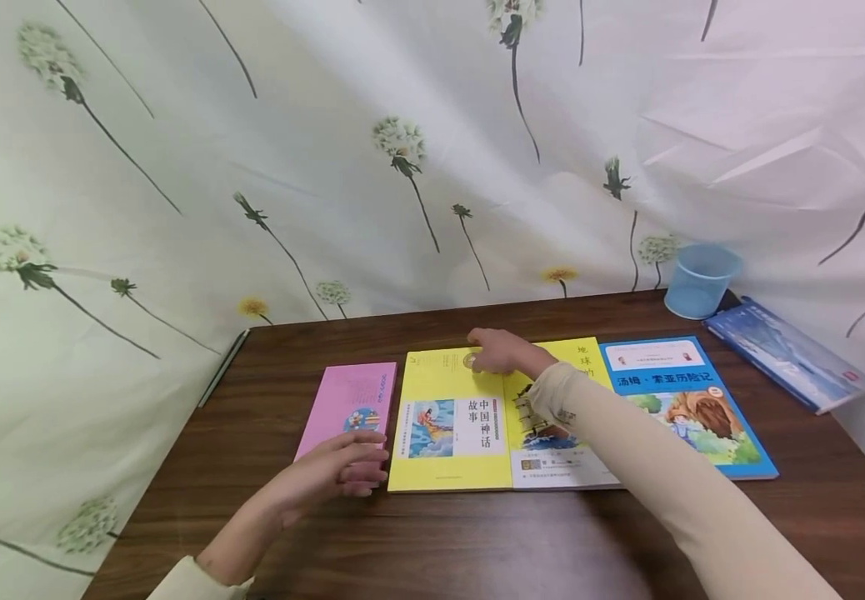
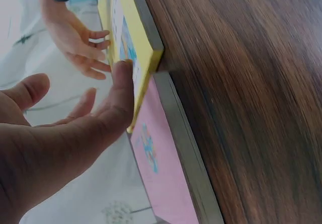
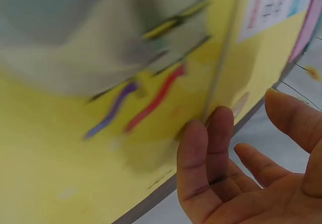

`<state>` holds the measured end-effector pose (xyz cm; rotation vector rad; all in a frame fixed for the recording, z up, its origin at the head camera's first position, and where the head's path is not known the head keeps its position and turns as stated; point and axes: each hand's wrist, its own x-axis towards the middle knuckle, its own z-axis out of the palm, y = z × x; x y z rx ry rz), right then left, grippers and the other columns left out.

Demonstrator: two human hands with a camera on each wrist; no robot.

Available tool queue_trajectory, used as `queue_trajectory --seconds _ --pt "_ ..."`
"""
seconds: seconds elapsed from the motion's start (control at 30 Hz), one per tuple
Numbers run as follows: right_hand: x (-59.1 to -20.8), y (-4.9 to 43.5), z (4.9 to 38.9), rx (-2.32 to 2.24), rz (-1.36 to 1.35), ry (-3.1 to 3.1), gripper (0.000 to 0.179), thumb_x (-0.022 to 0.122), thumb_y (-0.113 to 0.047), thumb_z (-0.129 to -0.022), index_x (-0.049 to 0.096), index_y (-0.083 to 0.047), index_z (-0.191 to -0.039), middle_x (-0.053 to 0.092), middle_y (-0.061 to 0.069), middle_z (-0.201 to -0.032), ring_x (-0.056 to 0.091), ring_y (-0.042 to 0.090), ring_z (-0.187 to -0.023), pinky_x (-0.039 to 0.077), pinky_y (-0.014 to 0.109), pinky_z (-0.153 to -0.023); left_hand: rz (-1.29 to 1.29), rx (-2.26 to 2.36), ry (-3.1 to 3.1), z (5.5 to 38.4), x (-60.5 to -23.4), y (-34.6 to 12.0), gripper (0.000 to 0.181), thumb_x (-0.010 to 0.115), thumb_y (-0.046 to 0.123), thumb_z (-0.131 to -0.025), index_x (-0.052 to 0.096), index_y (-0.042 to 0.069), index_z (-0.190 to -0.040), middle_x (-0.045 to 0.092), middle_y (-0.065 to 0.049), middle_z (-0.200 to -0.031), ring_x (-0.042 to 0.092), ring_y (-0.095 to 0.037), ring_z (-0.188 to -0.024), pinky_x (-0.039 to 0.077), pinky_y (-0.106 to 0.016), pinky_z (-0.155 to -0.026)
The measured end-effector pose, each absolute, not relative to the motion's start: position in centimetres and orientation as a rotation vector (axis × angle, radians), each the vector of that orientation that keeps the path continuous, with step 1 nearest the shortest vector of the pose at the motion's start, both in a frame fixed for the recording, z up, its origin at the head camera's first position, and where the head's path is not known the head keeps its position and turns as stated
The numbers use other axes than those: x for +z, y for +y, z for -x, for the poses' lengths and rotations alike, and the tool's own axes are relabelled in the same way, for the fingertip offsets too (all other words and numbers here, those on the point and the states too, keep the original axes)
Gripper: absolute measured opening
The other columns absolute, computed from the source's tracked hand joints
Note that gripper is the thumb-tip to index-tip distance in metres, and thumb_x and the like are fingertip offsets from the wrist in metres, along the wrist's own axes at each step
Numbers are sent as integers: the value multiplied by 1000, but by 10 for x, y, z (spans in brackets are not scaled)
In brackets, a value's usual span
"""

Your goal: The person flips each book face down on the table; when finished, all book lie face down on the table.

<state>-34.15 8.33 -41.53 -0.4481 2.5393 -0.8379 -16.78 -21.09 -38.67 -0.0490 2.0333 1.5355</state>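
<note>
Four books lie side by side on the dark wooden table: a pink book [image 1: 342, 398], a yellow book with a picture panel [image 1: 413, 379], a yellow book with a sailing ship [image 1: 563, 362] and a blue-covered book [image 1: 657, 379]. My left hand [image 1: 335, 471] hovers by the lower right part of the pink one, fingers loosely bent and gripping nothing. Over the upper ends of the two yellow books is my right hand [image 1: 503, 352]. In the right wrist view its fingertips [image 3: 193, 138] are near the seam between them; whether they touch is unclear.
At the back right stands a light blue bin [image 1: 702, 279]. Beside it another blue book [image 1: 788, 354] lies aslant near the table's right edge. A flower-printed cloth [image 1: 312, 167] hangs behind the table [image 1: 432, 542]. A thin dark strip [image 1: 224, 367] runs along the left edge.
</note>
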Motion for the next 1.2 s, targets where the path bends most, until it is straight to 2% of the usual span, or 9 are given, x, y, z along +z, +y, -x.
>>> queue_trajectory --seconds 0.07,0.17,0.27,0.33,0.47,0.57,0.9,1.2 --pt "-418 85 342 -804 432 2556 64 63 -18 -95 38 -12 -153 56 15 -131 49 15 -66 44 26 -58 72 1531 2025 165 -387 -207 62 51 34 -104 34 -7 -147 53 -27 -140 66 -26 -113 57 -36 -88" --pt "-421 89 341 -778 420 2578 68 66 -13 -90 39 -13 -153 57 15 -131 55 17 -70 46 27 -61 97 1544 1992 159 -389 -206 63 52 34 -103 33 -6 -147 48 -28 -142 67 -27 -113 58 -38 -88" --pt "-425 92 340 -779 436 2595 72 68 -12 -88 37 -13 -153 55 16 -138 62 21 -83 50 30 -71 108 1567 1932 152 -392 -205 61 51 34 -103 33 -5 -146 45 -29 -144 66 -28 -115 58 -40 -89" --pt "-428 94 340 -790 436 2599 75 69 -13 -88 35 -14 -155 53 16 -143 64 24 -90 53 33 -80 117 1579 1899 148 -393 -205 59 51 33 -104 33 -5 -145 47 -27 -142 66 -29 -116 57 -41 -91" --pt "-433 97 342 -810 455 2607 77 70 -14 -89 32 -14 -156 45 15 -153 62 26 -102 52 40 -94 138 1596 1863 143 -394 -204 60 50 33 -104 31 -6 -146 44 -29 -146 63 -30 -119 56 -43 -94" --pt "-434 97 343 -806 475 2609 76 69 -15 -90 32 -15 -156 40 15 -157 57 28 -111 49 44 -101 136 1608 1837 142 -393 -204 63 50 34 -104 29 -6 -147 36 -32 -151 61 -31 -122 55 -45 -95" --pt "-431 100 343 -824 479 2584 74 68 -13 -91 33 -15 -156 39 18 -155 60 27 -105 52 39 -94 136 1648 1764 139 -391 -201 62 49 35 -104 30 -3 -148 28 -32 -153 60 -31 -123 56 -48 -94" --pt "-430 101 340 -812 474 2592 73 68 -15 -91 33 -16 -156 39 17 -155 58 29 -110 52 43 -98 147 1647 1744 135 -391 -203 58 48 36 -104 34 -1 -146 32 -30 -150 62 -29 -118 56 -47 -93"
